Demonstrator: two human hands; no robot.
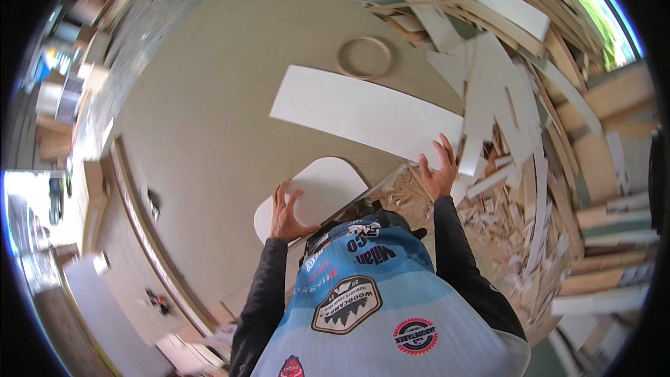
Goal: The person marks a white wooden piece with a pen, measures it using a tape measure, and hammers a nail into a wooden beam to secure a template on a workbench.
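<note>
A white board with rounded corners [322, 185] lies at the near edge of the large grey-brown work surface [209, 98], close to my body. My left hand [285, 216] is over its left part, with thumb and fingers spread in a curve; it grips nothing that I can see. Farther off, a long white rectangular panel [363, 113] lies at a slant on the same surface. At the panel's near right corner is my right hand [440, 171], its fingers parted and the fingertips at the panel's edge. Whether they press on it, I cannot tell.
A tan ring [365, 57] lies beyond the panel. White and wooden offcuts [495, 91] are heaped to the right, above scraps and shavings [502, 195] on the floor. A long straight strip [150, 237] runs along the left, with a small dark tool [157, 301] past it.
</note>
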